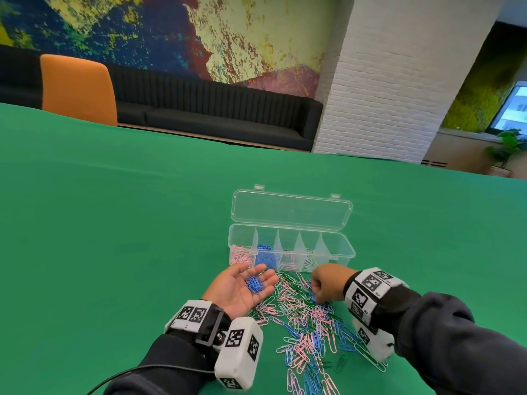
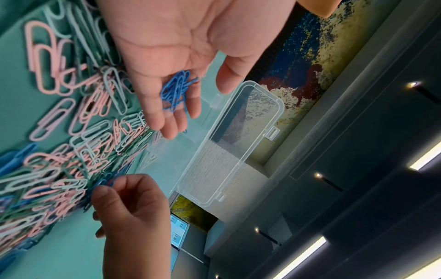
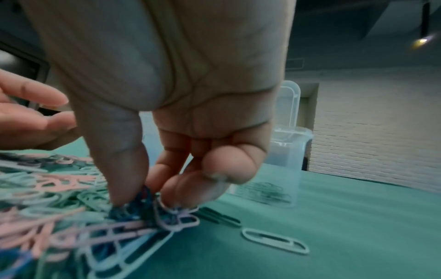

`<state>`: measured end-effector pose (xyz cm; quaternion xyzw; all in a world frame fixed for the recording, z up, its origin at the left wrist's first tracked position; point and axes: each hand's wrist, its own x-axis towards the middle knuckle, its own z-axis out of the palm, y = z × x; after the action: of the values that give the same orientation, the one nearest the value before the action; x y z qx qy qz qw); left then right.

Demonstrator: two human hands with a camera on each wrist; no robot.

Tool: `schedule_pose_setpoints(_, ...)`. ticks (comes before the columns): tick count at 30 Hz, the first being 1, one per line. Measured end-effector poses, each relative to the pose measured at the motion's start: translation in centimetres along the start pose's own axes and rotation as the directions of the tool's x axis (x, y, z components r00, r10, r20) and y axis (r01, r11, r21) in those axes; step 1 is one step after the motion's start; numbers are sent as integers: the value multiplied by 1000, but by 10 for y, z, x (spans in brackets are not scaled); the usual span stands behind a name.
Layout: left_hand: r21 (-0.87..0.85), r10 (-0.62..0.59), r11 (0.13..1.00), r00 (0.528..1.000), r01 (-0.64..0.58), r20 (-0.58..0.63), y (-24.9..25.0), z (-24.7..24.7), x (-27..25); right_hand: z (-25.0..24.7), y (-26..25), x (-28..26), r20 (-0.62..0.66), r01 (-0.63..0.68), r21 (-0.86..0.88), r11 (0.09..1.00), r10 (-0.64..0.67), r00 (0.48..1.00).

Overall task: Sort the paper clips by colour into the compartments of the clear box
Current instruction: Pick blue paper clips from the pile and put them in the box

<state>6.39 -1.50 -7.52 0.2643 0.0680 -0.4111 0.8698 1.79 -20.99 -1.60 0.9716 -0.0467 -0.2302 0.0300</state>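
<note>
Blue clips (image 1: 254,283) lie in your left hand (image 1: 239,292), palm up, fingers relaxed, beside the clear box (image 1: 291,248); your right hand (image 1: 328,283) pinches into the pile (image 1: 308,323) near the table's near edge.

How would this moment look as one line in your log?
stage: collecting blue | left hand: palm up, carrying blue clips | right hand: pinching in pile | clear box: open

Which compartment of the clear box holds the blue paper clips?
The second compartment from the left end of the clear box: it alone shows solid blue, and its left neighbour holds the pink clips.
</note>
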Motion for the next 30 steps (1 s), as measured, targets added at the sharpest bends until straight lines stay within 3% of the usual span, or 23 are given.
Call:
schedule_pose_setpoints(6,13,4,1000,1000,-4,-7,1,-1,0,-7,3,-1,-63,43,152,987,-34,997)
schedule_pose_setpoints(11,16,1,1000,1000,0,-13,0,0,1,-21,2,-7,-79,101,381,919,-76,994)
schedule_pose_setpoints(13,19,-1,1000,1000,1,-19,-1,0,1,-26,-4,-9,-115,159,470,868,-118,986)
schedule_pose_setpoints(16,25,-19,1000,1000,19,-21,-6,4,0,-34,-12,-12,-206,247,647,721,-147,967)
schedule_pose_setpoints(18,9,-34,999,999,34,-9,-9,5,0,-36,-13,-13,-188,233,541,808,-154,970)
schedule_pose_setpoints(21,-23,-32,999,999,32,-2,-8,5,0,-27,-10,-14,-52,128,168,977,-121,991)
schedule_pose_setpoints(24,-35,-17,999,1000,17,-5,-6,4,0,-8,-5,-10,32,62,0,998,-62,998)
schedule_pose_setpoints(30,-11,-9,1000,1000,8,-14,-7,4,-2,2,0,-3,-14,33,-30,999,-33,999)
